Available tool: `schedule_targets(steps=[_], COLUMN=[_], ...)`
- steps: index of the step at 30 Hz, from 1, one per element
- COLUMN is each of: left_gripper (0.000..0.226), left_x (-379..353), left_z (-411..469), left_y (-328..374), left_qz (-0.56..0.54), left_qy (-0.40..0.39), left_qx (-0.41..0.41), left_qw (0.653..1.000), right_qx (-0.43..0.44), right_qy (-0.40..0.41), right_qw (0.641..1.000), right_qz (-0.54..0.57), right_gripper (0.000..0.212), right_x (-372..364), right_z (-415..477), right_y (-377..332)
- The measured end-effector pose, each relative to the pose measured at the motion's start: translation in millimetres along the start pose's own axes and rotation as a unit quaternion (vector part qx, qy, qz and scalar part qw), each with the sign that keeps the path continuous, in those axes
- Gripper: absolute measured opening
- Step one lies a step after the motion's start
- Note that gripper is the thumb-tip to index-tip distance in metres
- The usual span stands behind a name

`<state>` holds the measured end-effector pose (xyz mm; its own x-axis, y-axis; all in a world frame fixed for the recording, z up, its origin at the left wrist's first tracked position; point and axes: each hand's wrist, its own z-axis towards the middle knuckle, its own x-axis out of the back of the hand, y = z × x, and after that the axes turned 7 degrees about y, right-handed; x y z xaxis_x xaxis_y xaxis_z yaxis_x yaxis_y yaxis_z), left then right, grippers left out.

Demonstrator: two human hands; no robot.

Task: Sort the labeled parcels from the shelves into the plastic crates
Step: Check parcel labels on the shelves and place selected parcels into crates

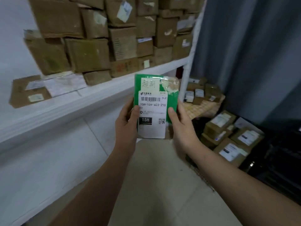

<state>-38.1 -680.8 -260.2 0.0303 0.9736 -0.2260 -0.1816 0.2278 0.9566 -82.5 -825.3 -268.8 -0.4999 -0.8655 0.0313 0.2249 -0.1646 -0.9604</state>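
Left hand (128,121) and right hand (180,124) both gripping green parcel (154,98), box-stacked shelf (81,101) behind left, labelled boxes (234,144) on floor right

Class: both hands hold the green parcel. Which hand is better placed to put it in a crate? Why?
Probably the right hand: it grips the green parcel, and the dark crate stands low on the right, nearer to it.

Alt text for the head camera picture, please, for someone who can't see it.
The left hand and right hand hold a green parcel, its white label reading 15H-159-A03-210 facing the camera. Left, a white shelf holds stacked cardboard boxes; lower right, more labelled boxes lie beside a grey curtain.
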Motion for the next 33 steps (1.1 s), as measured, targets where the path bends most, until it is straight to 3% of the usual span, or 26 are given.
schedule_targets(steps=[7,18,23,27,30,33], left_gripper=[0.031,0.026,0.039,0.049,0.041,0.050], left_x=[-126,-244,-298,-342,-373,-404], left_z=[-49,-39,-5,31,55,66], left_y=[-50,-129,-188,-230,-260,-283], left_qz=[0.045,0.124,0.164,0.241,0.287,0.295], left_qy=[-0.083,-0.236,-0.336,-0.409,-0.471,-0.524], left_qx=[0.039,0.110,0.188,0.186,0.187,0.204], left_qw=[0.995,0.958,0.908,0.860,0.813,0.772], right_qx=[-0.058,-0.184,-0.253,-0.296,-0.317,-0.339], right_qy=[0.096,0.221,0.298,0.346,0.395,0.412], right_qw=[0.992,0.958,0.920,0.888,0.858,0.840], right_qz=[-0.059,-0.006,-0.026,-0.062,-0.086,-0.102], right_gripper=[0.048,0.047,0.043,0.035,0.020,0.025], right_x=[140,241,281,306,323,341], right_z=[-11,13,55,92,110,121], right_y=[32,100,144,175,195,213])
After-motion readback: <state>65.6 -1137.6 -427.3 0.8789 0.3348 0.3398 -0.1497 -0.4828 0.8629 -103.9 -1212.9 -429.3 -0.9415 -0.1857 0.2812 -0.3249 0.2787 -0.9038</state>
